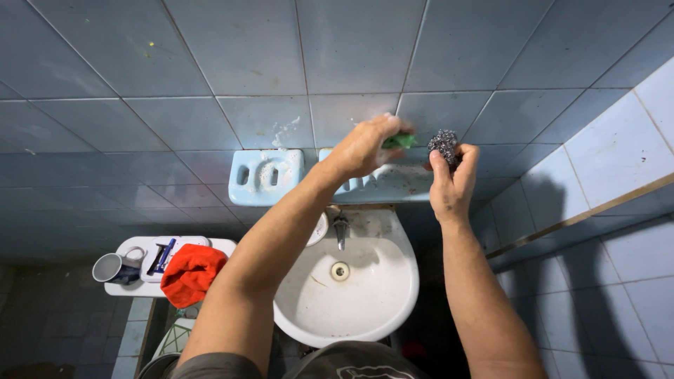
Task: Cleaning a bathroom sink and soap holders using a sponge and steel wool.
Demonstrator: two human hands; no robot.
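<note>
Wall: the grey-blue tiled wall [210, 63] is filling most of the view, running behind the basin and turning a corner on the person's right.
Basin: the white ceramic wash basin [372, 295] is sitting below the hands, its drain showing at the middle and a small metal tap [341, 230] standing at its back edge.
Side shelf: a white tray-like shelf [225, 245] is standing to the left of the basin, carrying a crumpled red cloth [191, 274], a grey mug [112, 267] lying on its side and some small blue-handled items I cannot make out.
Soap holders: two pale blue plastic soap dishes are hanging side by side on the wall, the left dish [265, 175] bare, the right dish [393, 184] lying partly behind the forearm.
Left hand: the left hand [365, 147] is reaching up over the right dish, fingers closing around a small green scouring pad [400, 141] held near the wall.
Right hand: the right hand [453, 182] is raised just beside the left, fingertips pinching a round ball of silver steel wool [444, 144], which is sticking up above them, close to the green pad but apart from it.
</note>
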